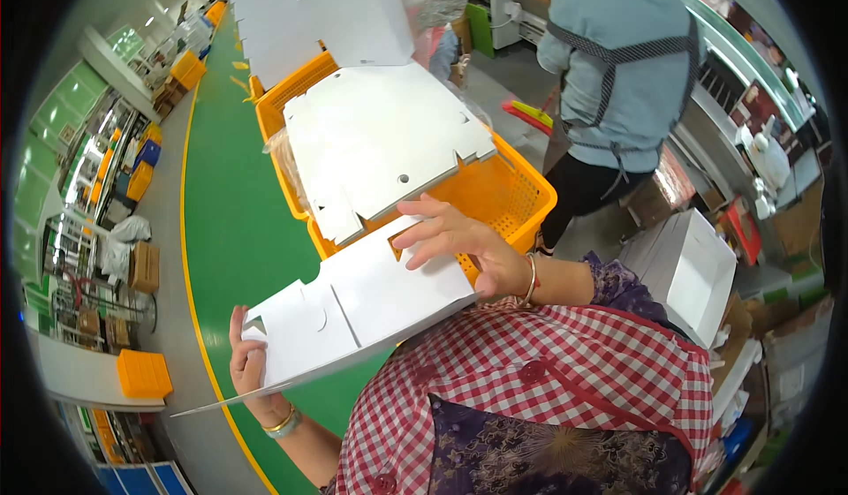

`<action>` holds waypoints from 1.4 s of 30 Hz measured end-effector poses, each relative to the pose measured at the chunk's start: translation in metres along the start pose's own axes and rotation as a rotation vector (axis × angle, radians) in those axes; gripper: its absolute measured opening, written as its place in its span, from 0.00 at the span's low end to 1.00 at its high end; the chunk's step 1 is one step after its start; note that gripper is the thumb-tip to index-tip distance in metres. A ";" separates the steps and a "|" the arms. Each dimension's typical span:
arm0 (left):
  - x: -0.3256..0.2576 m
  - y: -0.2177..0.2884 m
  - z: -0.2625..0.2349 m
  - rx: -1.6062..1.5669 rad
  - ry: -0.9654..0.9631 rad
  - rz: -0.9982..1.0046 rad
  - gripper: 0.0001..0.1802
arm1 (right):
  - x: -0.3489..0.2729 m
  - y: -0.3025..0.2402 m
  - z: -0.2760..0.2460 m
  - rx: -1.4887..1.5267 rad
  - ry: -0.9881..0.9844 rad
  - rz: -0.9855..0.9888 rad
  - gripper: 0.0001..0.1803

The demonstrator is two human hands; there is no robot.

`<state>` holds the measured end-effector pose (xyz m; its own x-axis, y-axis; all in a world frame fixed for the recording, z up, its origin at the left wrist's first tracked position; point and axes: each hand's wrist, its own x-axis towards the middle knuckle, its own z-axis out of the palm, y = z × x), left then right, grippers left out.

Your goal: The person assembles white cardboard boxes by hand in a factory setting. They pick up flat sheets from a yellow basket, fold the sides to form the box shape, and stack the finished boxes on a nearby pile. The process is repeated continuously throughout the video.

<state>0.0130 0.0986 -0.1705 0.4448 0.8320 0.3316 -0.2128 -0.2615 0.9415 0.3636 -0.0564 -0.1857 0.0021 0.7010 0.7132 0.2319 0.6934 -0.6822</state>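
Remotely, I'm seeing the left grip clasping the card by its left end near the crate and the right grip spreading loosely over it, so I'm fearing uneven support may crease it.

1. From where I stand, the person has a box in front of their chest.
2. The left hand is at the box's left end, and the right hand is over its right end.
3. Just past the box is a basket, with card lying flat on top.
4. Behind the card is a carton, and left of that is a board.
5. A co-worker stands past the basket, on the right.
6. A tray is near the right arm, on its right.
7. Left of the basket, a line runs along the floor.
8. Left of the line is a tub.
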 end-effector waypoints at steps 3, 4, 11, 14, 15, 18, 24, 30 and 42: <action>0.005 -0.004 0.000 -0.028 -0.021 0.003 0.07 | -0.005 -0.006 0.000 -0.003 0.029 0.000 0.42; 0.006 -0.005 -0.001 -0.017 -0.038 0.015 0.07 | -0.006 -0.010 -0.001 0.000 0.028 0.011 0.39; 0.006 -0.003 0.018 -0.220 0.166 -0.055 0.13 | -0.011 -0.001 0.002 -0.127 0.071 0.058 0.28; 0.001 -0.016 0.003 -0.244 0.103 0.085 0.26 | -0.004 0.007 0.009 -0.081 0.163 0.089 0.24; -0.003 -0.019 0.000 -0.239 0.031 0.159 0.29 | -0.003 0.007 0.010 -0.076 0.170 0.093 0.24; -0.017 -0.026 -0.007 -0.333 -0.034 0.266 0.42 | 0.004 0.007 0.015 -0.049 0.207 0.075 0.21; -0.059 -0.038 -0.028 -0.045 0.234 0.097 0.46 | 0.010 0.015 0.016 -0.116 0.234 0.044 0.16; -0.049 -0.005 0.029 -0.042 0.360 0.011 0.38 | -0.001 0.017 0.019 -0.109 0.332 0.165 0.19; 0.029 0.059 0.025 1.425 -0.416 0.199 0.22 | -0.012 0.017 0.043 -0.199 0.507 0.154 0.24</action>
<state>0.0352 0.0949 -0.1043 0.7728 0.5952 0.2204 0.5969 -0.7996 0.0664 0.3258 -0.0458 -0.2131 0.5058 0.5901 0.6292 0.3705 0.5101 -0.7762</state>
